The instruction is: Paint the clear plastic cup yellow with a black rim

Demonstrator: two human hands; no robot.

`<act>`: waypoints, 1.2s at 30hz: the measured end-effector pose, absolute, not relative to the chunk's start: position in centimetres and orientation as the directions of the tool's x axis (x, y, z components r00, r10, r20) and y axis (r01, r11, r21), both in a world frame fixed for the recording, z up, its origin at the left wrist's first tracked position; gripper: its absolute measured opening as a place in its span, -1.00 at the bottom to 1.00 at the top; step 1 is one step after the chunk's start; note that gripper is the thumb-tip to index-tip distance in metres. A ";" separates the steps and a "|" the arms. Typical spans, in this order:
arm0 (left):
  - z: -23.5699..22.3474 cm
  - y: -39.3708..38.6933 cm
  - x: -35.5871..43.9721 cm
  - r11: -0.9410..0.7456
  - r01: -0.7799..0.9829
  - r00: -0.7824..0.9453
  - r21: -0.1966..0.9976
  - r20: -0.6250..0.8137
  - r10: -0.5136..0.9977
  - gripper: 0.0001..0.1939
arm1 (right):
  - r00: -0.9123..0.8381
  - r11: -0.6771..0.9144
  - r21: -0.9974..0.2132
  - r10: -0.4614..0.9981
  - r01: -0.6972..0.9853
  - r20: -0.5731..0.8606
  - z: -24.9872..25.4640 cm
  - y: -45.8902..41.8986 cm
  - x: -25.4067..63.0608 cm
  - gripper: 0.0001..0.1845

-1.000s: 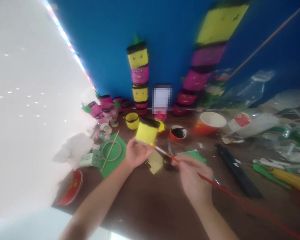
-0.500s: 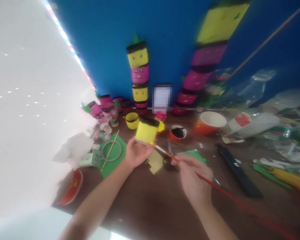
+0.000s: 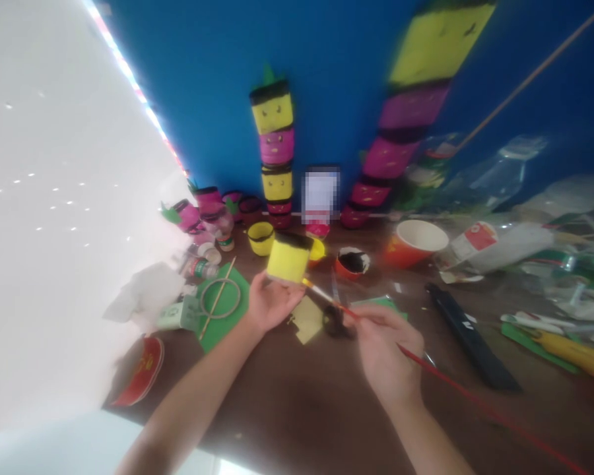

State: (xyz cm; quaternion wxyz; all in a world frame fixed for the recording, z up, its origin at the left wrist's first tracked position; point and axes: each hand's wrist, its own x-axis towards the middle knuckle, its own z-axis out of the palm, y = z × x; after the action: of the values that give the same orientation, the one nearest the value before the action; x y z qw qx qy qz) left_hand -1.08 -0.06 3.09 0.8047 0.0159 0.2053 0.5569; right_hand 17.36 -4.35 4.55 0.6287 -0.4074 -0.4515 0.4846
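My left hand (image 3: pixel 274 305) holds a yellow-painted cup piece (image 3: pixel 288 260) with a black band along its upper edge. Some of its fingers are hidden behind or inside the piece. My right hand (image 3: pixel 389 346) is closed around the red handle of a paintbrush (image 3: pixel 329 300). The yellow-tipped bristles are at the lower right edge of the yellow piece; contact cannot be made out. Beyond the piece, a small container of yellow paint (image 3: pixel 317 250) is partly covered by it. A cut-down cup of black paint (image 3: pixel 352 263) stands to the right.
A yellow ring-shaped cup (image 3: pixel 261 239) and painted stacks (image 3: pixel 277 148) stand at the back by a blue board. On the left lies a green sheet (image 3: pixel 237 290) with a ring. To the right are a paper cup (image 3: pixel 418 243), a black bar (image 3: pixel 470 336) and a yellow glue gun (image 3: pixel 569 353).
The brush tip has shifted slightly, and my right hand has moved a little to the right. The yellow piece has barely moved in my left hand.
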 end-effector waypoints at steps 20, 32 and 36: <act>2.8 -0.1 -1.1 0.386 -0.869 0.293 0.311 -0.306 0.906 -0.38 | 0.125 0.202 -0.958 0.976 -0.206 0.179 3.8 -4.5 17.4 -0.92; 2.7 -0.1 -1.2 0.391 -0.872 0.325 0.294 -0.248 0.913 -0.40 | 0.120 0.242 -0.952 0.967 -0.186 0.223 3.7 -4.7 17.3 -0.91; 2.7 -0.1 -1.2 0.391 -0.868 0.317 0.307 -0.264 0.911 -0.38 | 0.132 0.252 -0.957 0.963 -0.147 0.233 3.9 -4.7 17.3 -0.91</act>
State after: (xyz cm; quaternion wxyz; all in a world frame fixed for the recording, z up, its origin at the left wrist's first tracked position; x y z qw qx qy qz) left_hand -1.16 -0.11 2.75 0.8097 0.0543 0.1996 0.5492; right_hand 17.28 -4.71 3.86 0.6243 -0.4201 -0.4859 0.4446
